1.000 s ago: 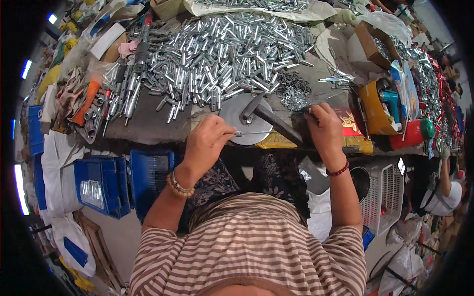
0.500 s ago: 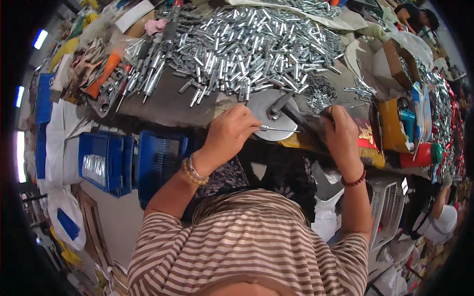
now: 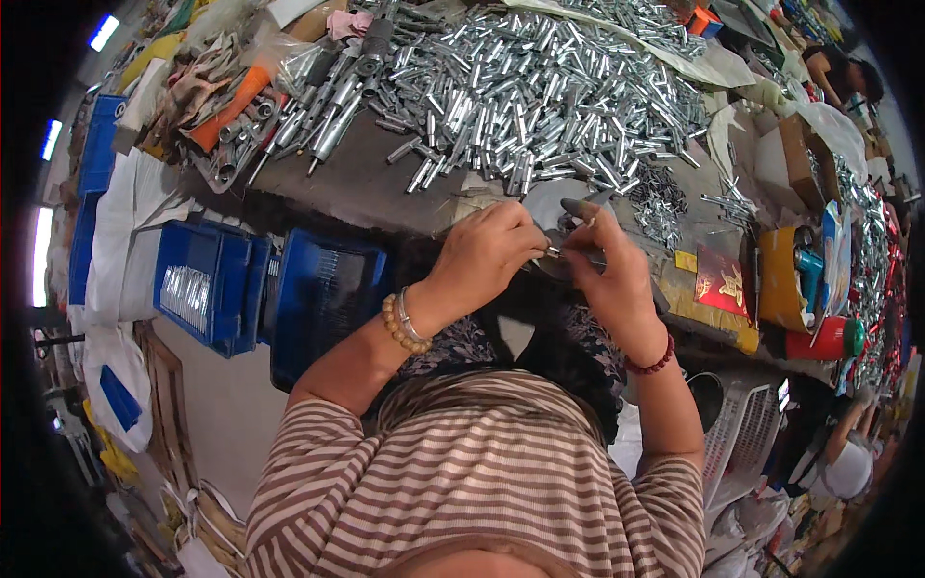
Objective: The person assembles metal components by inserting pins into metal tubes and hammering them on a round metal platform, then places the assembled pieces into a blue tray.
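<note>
The right hand (image 3: 618, 279), its grip unclear, has neared the rod (image 3: 552, 251) pinched by the left hand (image 3: 487, 252).

Silver metal rod (image 3: 553, 251); grey round metal disc (image 3: 545, 200); brown-and-cream striped knit shirt (image 3: 491, 462); blue plastic bins (image 3: 297, 299); red-and-gold paper packet (image 3: 721, 281).

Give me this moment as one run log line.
left hand: pinching small metal piece | right hand: at its end, contact unclear | beyond hands: round grey plate, pile of silvery metal pieces
</note>
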`<state>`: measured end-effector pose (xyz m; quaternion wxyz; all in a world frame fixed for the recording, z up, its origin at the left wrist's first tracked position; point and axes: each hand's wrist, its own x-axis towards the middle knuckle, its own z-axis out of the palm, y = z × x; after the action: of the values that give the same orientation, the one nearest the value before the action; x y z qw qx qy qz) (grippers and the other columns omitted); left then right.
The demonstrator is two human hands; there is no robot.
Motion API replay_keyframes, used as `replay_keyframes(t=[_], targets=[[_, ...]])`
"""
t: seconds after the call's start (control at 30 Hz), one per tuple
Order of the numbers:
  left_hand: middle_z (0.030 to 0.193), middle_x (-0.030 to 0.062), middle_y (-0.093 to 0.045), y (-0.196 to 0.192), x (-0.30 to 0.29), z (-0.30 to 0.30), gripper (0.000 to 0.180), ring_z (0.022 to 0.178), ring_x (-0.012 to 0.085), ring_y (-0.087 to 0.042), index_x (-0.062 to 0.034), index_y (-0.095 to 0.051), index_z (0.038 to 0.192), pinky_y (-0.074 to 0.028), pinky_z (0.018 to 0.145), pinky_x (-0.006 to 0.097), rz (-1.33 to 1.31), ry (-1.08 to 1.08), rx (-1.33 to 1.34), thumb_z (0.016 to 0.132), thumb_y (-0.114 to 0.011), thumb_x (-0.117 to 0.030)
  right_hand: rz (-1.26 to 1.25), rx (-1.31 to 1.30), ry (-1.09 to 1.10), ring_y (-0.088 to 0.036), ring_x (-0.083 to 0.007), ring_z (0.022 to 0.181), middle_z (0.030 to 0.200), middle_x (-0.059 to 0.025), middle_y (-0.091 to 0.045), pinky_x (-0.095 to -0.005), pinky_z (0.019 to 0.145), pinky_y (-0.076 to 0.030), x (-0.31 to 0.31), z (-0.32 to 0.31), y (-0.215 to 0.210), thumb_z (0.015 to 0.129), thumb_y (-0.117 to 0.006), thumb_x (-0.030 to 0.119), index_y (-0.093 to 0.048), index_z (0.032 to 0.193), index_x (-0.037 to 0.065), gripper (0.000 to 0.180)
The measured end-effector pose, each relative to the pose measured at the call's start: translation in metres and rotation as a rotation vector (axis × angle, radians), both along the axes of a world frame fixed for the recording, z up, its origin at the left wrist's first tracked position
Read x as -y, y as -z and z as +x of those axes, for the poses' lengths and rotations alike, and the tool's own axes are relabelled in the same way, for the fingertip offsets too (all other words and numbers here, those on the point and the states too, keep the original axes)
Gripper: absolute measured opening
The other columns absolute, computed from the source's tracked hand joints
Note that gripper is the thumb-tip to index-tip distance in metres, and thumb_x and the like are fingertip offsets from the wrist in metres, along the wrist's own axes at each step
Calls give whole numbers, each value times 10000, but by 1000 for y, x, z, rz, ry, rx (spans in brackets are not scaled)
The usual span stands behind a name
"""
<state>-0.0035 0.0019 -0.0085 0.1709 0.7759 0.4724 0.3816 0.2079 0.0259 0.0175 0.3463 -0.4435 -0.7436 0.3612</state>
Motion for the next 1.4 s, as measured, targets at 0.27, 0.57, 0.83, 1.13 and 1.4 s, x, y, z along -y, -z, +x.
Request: replay_keyframes(t=[0.27,0.57,0.83,1.13,1.4], targets=[[962,89,-615,2,-1,-3,108,895,303,-656,-63,-711,960,-531,752,416,27,-7,-26,858,-740,-42,286,308,-153,-683,-335,857,879,-121,-677,-435,736,-539,-8,-6,-16,866,-657,-21,-576,1245,59,396],[975,142,-621,3,1,2,107,912,374,-647,-12,-705,963,-534,772,451,102,-71,-79,858,-718,2,557,612,-222,-660,-295,832,850,-82,-646,-391,742,-528,-1,-24,-26,824,-642,15,-597,1250,60,431],[936,71,-621,3,-1,2,108,875,287,-656,-69,-752,941,-528,751,407,16,-6,30,837,-780,-82,455,651,118,-656,-332,888,949,-120,-650,-446,794,-537,3,42,-15,815,-723,47,-664,1190,50,380],[932,67,-619,8,-4,-1,132,859,269,-660,-69,-760,963,-534,730,386,81,-6,-14,833,-786,-62,355,332,125,-672,-355,827,990,-148,-638,-437,678,-526,37,52,-13,856,-726,13,-670,1155,31,305],[922,72,-613,6,-3,0,119,825,268,-657,-54,-753,969,-528,713,375,-8,-4,41,852,-777,-62,426,532,14,-654,-333,721,964,-116,-638,-419,619,-541,48,53,-11,841,-667,-31,-699,1153,80,333]])
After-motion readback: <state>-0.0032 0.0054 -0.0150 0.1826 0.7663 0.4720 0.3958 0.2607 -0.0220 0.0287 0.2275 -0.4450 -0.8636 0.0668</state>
